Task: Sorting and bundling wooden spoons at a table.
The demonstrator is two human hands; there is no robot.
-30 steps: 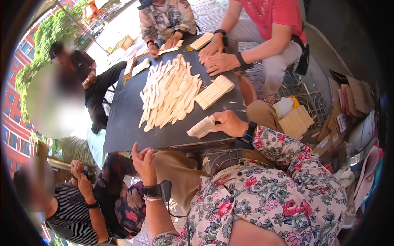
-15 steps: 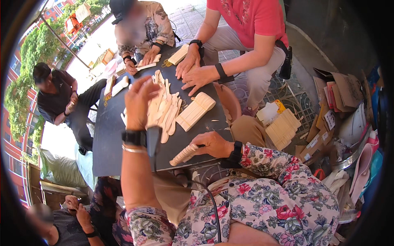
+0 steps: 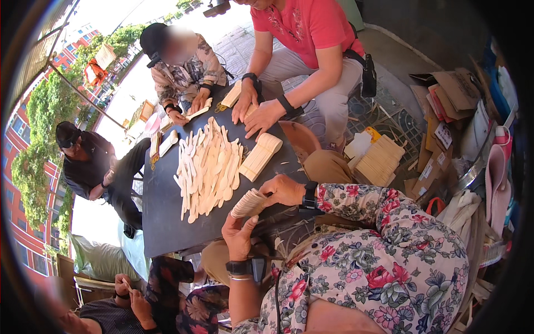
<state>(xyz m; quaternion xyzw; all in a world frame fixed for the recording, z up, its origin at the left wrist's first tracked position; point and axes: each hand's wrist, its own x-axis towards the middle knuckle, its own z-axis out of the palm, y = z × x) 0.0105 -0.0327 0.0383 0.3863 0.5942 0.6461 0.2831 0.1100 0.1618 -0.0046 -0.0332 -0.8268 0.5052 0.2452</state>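
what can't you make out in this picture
All in the head view:
- Stick count in the bundle: edges too fine, one end covered by the right hand.
- Whether the left hand grips it or just touches: contact too small.
- Lower sticks in the pile: hidden by upper ones.
- Red-shirted person's upper head: cut off by the top edge.

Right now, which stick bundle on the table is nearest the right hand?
The wide bundle right of the loose pile; other bundles lie farther away.
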